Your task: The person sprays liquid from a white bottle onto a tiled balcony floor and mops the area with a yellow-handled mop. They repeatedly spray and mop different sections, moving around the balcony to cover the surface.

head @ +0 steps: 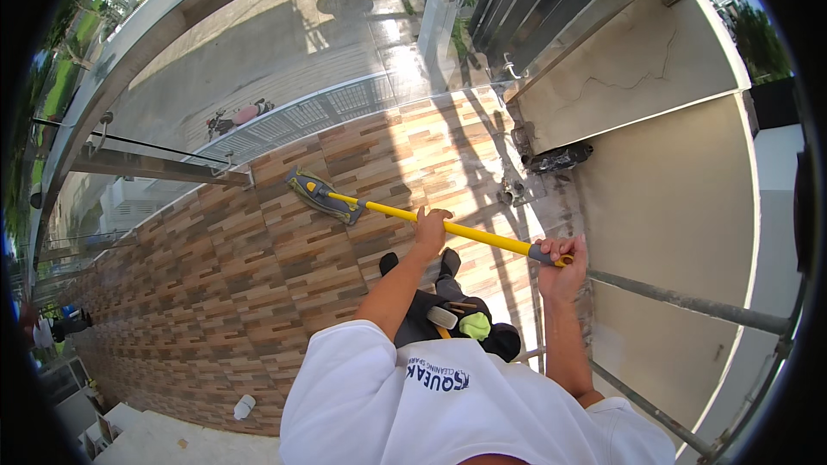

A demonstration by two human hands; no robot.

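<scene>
A flat mop with a yellow pole (pixel 481 234) runs across the view before me. My left hand (pixel 431 227) is closed around the middle of the pole. At the pole's grey end grip, my right hand (pixel 562 268) is wrapped over it. The grey mop head (pixel 323 196), with a greenish pad under it, lies on the wood-look tile floor (pixel 303 252), left of my feet. A pouch at my waist holds a brush (pixel 442 317) and a bright green cloth (pixel 475 326).
A glass railing (pixel 258 97) borders the floor ahead. Black-wrapped pipe (pixel 561 159) and pipe stubs (pixel 512 190) stand near the beige wall (pixel 659 206). Metal scaffold tubes (pixel 685 302) cross at right. A white roll-like object (pixel 244 407) lies behind at left; another person (pixel 48 330) is far left.
</scene>
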